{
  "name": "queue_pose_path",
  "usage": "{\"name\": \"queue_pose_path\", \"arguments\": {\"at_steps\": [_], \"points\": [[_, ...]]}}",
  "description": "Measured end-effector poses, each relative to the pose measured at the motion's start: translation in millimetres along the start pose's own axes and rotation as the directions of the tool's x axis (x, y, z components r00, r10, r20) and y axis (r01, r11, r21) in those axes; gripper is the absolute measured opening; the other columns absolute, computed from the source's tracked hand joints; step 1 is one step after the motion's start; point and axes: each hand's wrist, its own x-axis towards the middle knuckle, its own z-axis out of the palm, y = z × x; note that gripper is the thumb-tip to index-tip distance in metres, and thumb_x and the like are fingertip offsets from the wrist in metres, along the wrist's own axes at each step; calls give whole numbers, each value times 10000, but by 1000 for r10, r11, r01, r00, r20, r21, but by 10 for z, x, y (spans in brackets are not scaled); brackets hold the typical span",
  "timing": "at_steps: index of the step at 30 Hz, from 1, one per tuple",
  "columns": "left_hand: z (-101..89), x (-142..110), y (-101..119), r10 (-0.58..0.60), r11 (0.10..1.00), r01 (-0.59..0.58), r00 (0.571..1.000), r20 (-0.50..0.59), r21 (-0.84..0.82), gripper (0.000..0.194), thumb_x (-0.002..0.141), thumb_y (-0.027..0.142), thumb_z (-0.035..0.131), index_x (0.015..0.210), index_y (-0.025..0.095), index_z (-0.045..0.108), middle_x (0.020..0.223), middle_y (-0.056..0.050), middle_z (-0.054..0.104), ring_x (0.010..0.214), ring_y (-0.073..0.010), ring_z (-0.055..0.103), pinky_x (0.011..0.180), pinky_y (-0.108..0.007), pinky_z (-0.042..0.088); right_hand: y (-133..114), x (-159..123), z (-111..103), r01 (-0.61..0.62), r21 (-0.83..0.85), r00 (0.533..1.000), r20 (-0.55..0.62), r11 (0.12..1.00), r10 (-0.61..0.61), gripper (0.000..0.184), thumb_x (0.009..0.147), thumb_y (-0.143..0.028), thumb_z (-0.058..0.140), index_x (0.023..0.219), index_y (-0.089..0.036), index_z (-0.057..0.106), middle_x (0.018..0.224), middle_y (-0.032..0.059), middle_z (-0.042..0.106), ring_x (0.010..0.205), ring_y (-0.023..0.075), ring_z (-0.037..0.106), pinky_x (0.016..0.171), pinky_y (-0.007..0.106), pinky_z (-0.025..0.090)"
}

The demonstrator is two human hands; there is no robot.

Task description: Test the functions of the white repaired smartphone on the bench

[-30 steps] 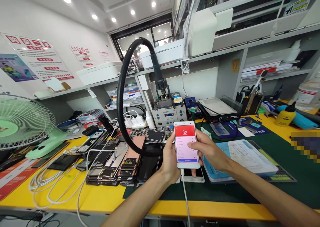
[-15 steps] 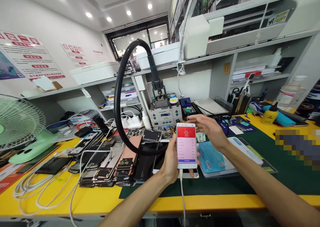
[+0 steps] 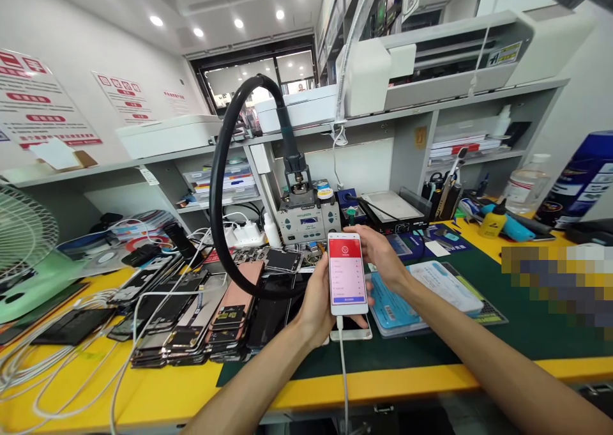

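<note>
A white smartphone (image 3: 348,275) stands tilted up in my left hand (image 3: 316,297), whose fingers wrap behind it and show past its right edge. Its lit screen has a red band with a face icon above a pale list and a blue bar. A white cable (image 3: 343,371) runs down from its lower end. My right hand (image 3: 383,256) is at the phone's upper right corner, fingers stretched out and partly behind it; whether they touch it, I cannot tell. Beneath the held phone, another white phone (image 3: 352,335) lies on the green mat (image 3: 412,352), partly covered.
Stacked phone parts (image 3: 230,313) lie left of the mat, under a black hose arch (image 3: 218,186). A blue-and-white plastic case (image 3: 397,310) rests to the right. Behind stands a grey soldering station (image 3: 306,224). A green fan (image 3: 29,250) and loose white cables (image 3: 52,384) occupy the left side.
My right hand has come in from above and beside the phone to its upper right corner. The left hand still holds the phone, and the whole view has shifted slightly.
</note>
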Motion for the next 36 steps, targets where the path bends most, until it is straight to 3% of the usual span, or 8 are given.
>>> {"name": "queue_pose_path", "arguments": {"at_steps": [3,7,11,17,22,26,36], "points": [[-1,2,64,8,1000,-8,1000,-11,-27,628,993,573,371,1415,134,523,1016,-189,713,843,-299,729,565,-357,610,69,-49,-20,-103,55,991,88,993,98,486,935,-571,445,1074,-159,662,794,61,696,665,200,610,629,307,438],[-44,20,129,19,999,-19,1000,-13,-28,605,999,542,366,1389,120,558,1083,-203,705,876,-317,725,600,-405,618,111,-109,7,-130,50,977,177,990,119,423,922,-545,494,956,-156,658,699,24,607,548,135,470,521,263,367],[-80,17,175,4,999,-5,1000,-17,-43,595,997,535,387,1387,123,568,1118,-195,704,925,-325,717,681,-450,620,78,-167,40,-169,63,967,202,984,154,338,888,-500,571,1014,-192,634,659,-28,489,527,120,391,448,234,271],[-59,-18,270,-79,989,86,995,59,-118,559,1010,493,383,1354,107,596,1138,-195,698,983,-321,700,797,-473,594,-40,-190,14,-248,58,939,262,967,225,344,903,-453,549,1129,-204,620,858,40,629,721,186,544,590,279,423],[-47,-26,324,-119,982,125,992,49,-140,552,1012,484,372,1340,102,597,1133,-194,694,972,-311,696,773,-445,591,-54,-169,-44,-321,71,900,332,944,282,380,952,-448,503,1252,-232,591,992,68,669,877,236,592,709,341,494],[-73,-17,326,-140,976,147,989,52,-163,540,1005,496,389,1337,124,595,1122,-188,696,949,-306,699,744,-429,590,-86,-159,-76,-366,97,875,376,926,306,408,966,-453,492,1298,-236,584,955,69,672,876,246,597,708,356,510],[-72,24,341,-167,983,170,985,41,-67,525,1000,503,381,1246,114,632,1105,-182,696,854,-289,701,663,-413,574,-122,-133,-109,-416,151,847,423,897,322,384,959,-442,488,1186,-176,647,990,121,709,808,227,644,629,323,543]]}}
